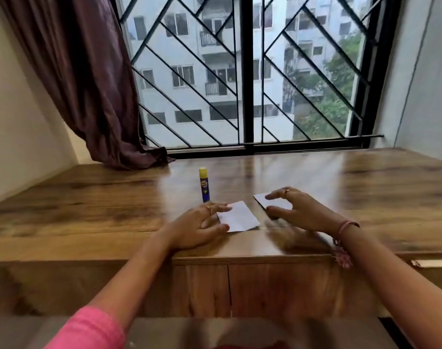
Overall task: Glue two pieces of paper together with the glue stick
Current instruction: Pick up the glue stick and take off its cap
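White paper lies in two separate pieces on the wooden surface (315, 172): the left piece (240, 216) under the fingertips of the left hand (199, 227), the right piece (272, 201) under the right hand (298, 210). Both hands have their fingers spread and fairly straight, touching or hovering just over the sheets rather than pinching them; the right one is blurred, so firm contact is hard to tell. The glue stick (204, 185) stands upright just behind the left hand, yellow cap on, so I judge gluing has not begun: uncapping, spreading and pressing together are all left. Both pieces sit near the front edge of the surface, where a nudge could slide one off. Behind and to the right there is broad open wood, with a curtain (89, 84) resting on the far left corner
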